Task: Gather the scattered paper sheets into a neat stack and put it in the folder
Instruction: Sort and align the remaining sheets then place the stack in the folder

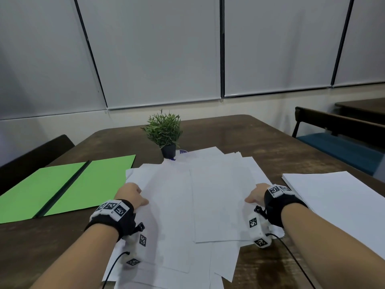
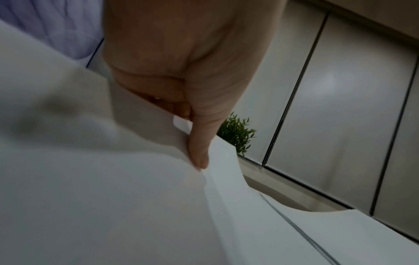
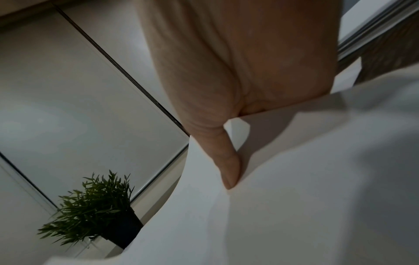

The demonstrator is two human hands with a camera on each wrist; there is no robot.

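left hand (image 1: 133, 196): pinches paper sheets (image 1: 193, 201) left edge | right hand (image 1: 257, 195): pinches right edge | folder (image 1: 62, 188): open, left of sheets

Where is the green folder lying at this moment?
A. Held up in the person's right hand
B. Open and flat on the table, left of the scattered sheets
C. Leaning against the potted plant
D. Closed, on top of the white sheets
B: the green folder lies spread open on the table, left of the scattered sheets, with nothing on it.
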